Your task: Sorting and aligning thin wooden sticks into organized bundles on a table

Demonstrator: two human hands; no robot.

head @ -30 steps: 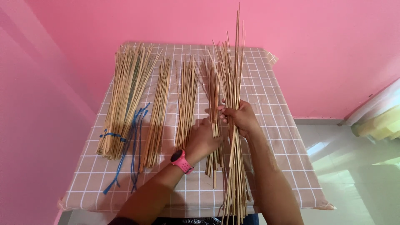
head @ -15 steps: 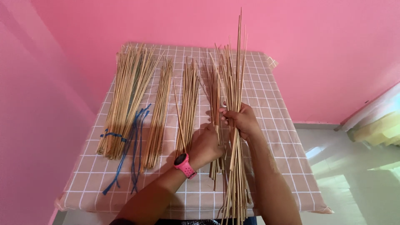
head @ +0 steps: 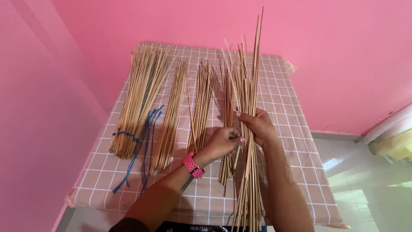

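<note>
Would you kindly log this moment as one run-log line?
right hand: grips raised stick bundle | left hand: pinches at bundle | table: four stick piles, blue ties

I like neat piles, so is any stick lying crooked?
Yes. One thin stick slants across the middle pile, just beyond the left hand. The other table piles lie straight.

We see bare checked surface (head: 296,141) right of our right hand (head: 259,127), open to pass. Left of our left hand (head: 221,144) four stick piles (head: 171,116) and blue cords (head: 143,141) crowd the cloth, narrow strips between. Held stick bundle (head: 248,86) blocks straight ahead. Near edge below the wrists free.
</note>
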